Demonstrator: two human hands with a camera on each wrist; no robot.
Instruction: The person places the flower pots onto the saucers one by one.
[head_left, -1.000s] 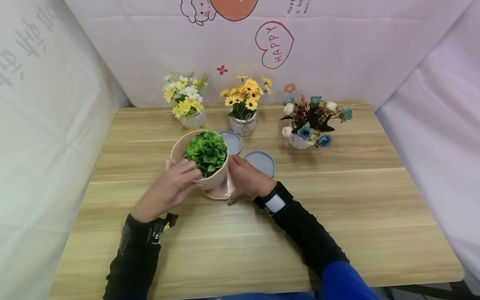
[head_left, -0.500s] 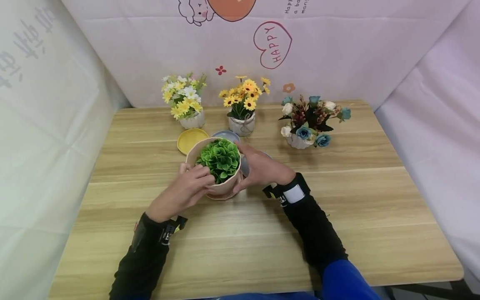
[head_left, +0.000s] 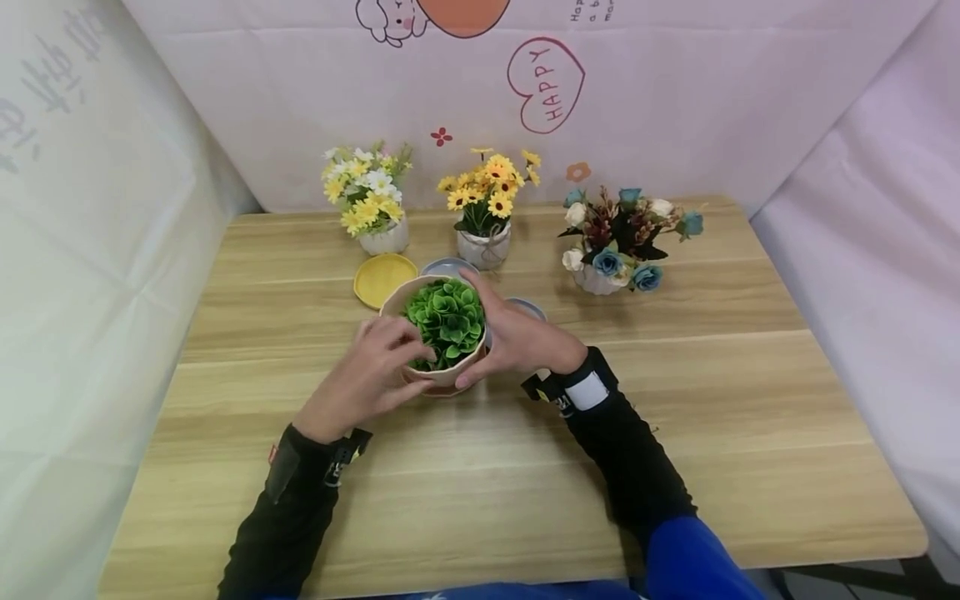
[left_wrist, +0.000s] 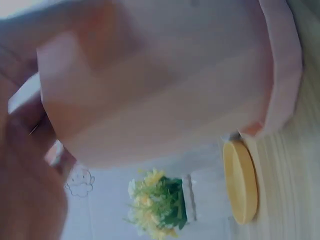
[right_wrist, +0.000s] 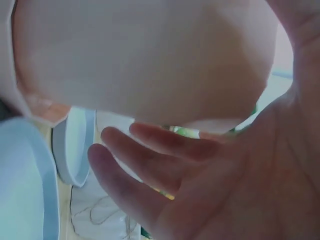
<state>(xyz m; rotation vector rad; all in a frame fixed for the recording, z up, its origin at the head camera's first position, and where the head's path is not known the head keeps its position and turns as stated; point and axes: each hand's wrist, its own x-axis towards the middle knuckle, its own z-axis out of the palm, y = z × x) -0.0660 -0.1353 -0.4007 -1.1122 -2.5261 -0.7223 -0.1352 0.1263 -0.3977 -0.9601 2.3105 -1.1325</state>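
A pale pink flowerpot (head_left: 431, 377) with a wavy rim holds a round green leafy plant (head_left: 450, 321). Below the pot, its pink saucer (left_wrist: 287, 65) shows, with the base inside the saucer's edge in the left wrist view. My left hand (head_left: 367, 367) reaches over the near left rim, fingers loosely bent above the leaves and thumb outside, a gap between them. On the other side my right hand (head_left: 525, 337) spans the pot, thumb at the front and fingers toward the back. In the right wrist view its fingers (right_wrist: 150, 165) lie spread alongside the wall.
Behind the pot lie a yellow saucer (head_left: 384, 282) and a blue-grey saucer (head_left: 450, 265); another blue-grey saucer (head_left: 527, 307) is partly hidden by my right hand. Three potted flowers line the back: yellow-white flowers (head_left: 367, 196), yellow daisies (head_left: 491, 192) and blue-white roses (head_left: 622, 242).
The pot has shifted right and come over its saucer, uncovering the yellow saucer. My right hand has moved from the saucer up to the pot's side. My left fingers have loosened at the rim.
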